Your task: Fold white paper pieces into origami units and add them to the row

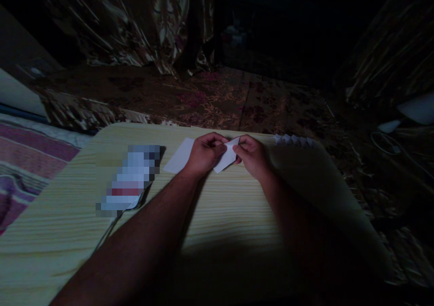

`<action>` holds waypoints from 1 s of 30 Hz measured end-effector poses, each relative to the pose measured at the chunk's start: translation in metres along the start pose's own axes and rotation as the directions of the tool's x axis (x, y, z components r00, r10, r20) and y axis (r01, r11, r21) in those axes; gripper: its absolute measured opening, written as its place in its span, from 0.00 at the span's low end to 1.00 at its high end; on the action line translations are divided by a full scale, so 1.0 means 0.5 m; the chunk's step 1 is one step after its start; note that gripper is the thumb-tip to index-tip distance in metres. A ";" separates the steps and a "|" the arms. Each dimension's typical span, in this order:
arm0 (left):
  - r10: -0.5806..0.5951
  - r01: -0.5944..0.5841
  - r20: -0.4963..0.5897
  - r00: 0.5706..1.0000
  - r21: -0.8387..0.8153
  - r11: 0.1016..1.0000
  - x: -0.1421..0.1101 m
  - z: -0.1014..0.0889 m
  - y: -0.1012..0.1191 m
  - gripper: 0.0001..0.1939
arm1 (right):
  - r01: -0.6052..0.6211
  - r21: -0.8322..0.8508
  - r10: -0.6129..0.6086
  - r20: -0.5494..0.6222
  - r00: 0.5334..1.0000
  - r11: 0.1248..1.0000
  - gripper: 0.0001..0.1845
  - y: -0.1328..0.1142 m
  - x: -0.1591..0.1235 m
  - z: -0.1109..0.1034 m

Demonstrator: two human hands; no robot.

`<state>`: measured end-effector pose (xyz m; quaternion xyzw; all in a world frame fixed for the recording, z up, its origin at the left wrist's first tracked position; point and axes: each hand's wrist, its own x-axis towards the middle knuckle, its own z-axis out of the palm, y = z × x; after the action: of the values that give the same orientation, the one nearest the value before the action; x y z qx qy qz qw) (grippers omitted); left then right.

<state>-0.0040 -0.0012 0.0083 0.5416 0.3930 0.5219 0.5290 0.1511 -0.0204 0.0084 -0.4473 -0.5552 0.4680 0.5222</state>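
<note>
A small piece of white paper (224,159), with a slanted, pointed outline, is held between both hands above the table. My left hand (206,153) pinches its left side between thumb and fingers. On the opposite edge, my right hand (251,153) grips it with the thumb on top and fingers behind. Beside my left hand lies a flat sheet of white paper (179,156), partly covered by that hand. Several small folded paper shapes (293,140) stand in a row past my right hand, near the table's far edge.
The pale wooden table (230,215) has rounded far corners. A blurred-out device (130,175) with a cable (103,233) lies to the left. Striped bedding (23,161) is at the left, patterned cloth (217,98) and curtains (145,21) are behind, and a white cable (386,141) is at the right.
</note>
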 end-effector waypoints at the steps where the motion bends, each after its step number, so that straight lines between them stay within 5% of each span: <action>1: 0.001 -0.001 -0.001 1.000 -0.008 1.000 0.001 0.000 -0.001 0.08 | 0.010 0.010 -0.010 0.003 1.000 1.000 0.10 0.001 0.001 -0.002; 17: -0.008 0.007 0.039 0.999 0.045 0.999 -0.007 0.003 0.019 0.12 | 0.005 0.062 -0.009 0.058 0.998 0.998 0.10 0.004 0.001 -0.007; 23: -0.032 0.032 -0.033 0.999 -0.003 0.999 -0.004 0.004 0.015 0.12 | -0.101 0.126 0.104 -0.018 0.994 0.987 0.13 -0.008 0.002 -0.005; 30: -0.034 0.032 -0.083 0.996 -0.019 0.999 -0.001 0.001 0.012 0.12 | -0.071 0.074 0.071 -0.001 0.997 0.995 0.14 -0.003 0.002 -0.005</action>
<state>-0.0042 -0.0026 0.0143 0.5080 0.4190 0.5388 0.5255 0.1535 -0.0195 0.0099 -0.4481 -0.5201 0.5056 0.5225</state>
